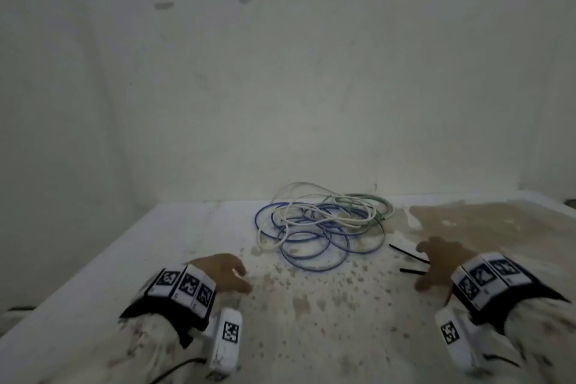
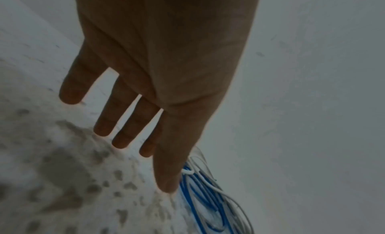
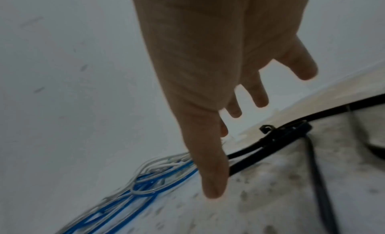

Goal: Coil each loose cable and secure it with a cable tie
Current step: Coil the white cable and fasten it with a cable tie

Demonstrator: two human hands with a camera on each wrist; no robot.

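A tangle of loose cables lies at the back middle of the table: a blue cable (image 1: pixel 314 254), a white cable (image 1: pixel 324 218) and a green cable (image 1: pixel 378 201). Black cable ties (image 1: pixel 408 254) lie just right of the pile, under my right hand's fingers. My left hand (image 1: pixel 223 271) hovers at the front left of the pile, fingers straight and spread, holding nothing (image 2: pixel 133 120). My right hand (image 1: pixel 436 262) hovers over the cable ties (image 3: pixel 277 138), fingers spread and empty. The blue cable (image 3: pixel 145 186) and white cable (image 2: pixel 210 176) show past both thumbs.
The white table (image 1: pixel 93 274) is speckled with brown stains, with a large brown patch (image 1: pixel 486 221) at the back right. A pale wall (image 1: pixel 280 72) stands right behind the cables. Tagged wrist bands sit on both forearms.
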